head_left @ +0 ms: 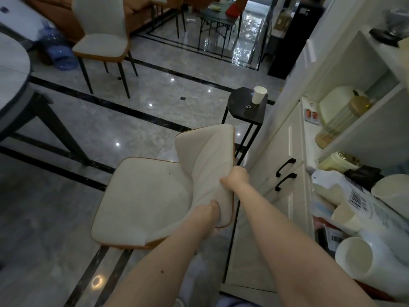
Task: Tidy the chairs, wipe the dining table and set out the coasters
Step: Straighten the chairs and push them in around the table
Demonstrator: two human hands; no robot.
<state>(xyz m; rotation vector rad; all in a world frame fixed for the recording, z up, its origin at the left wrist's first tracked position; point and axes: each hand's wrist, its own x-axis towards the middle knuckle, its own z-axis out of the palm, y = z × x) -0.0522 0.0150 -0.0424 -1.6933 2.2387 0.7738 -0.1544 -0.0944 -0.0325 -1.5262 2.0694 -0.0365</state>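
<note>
A cream chair [143, 196] with orange trim stands right below me, beside the white cabinet. My left hand [209, 214] grips the near end of its backrest [208, 160]. My right hand [235, 177] grips the backrest's right edge a little farther along. The round dining table [13, 69] with dark legs shows at the left edge. A second cream chair [101, 41] stands farther off, facing away from the table.
A small black side table [241, 107] with a white paper cup [259, 95] stands just beyond the held chair. The white cabinet [285, 173] with cluttered shelves lines the right. A blue water jug [58, 52] lies on the floor past the dining table.
</note>
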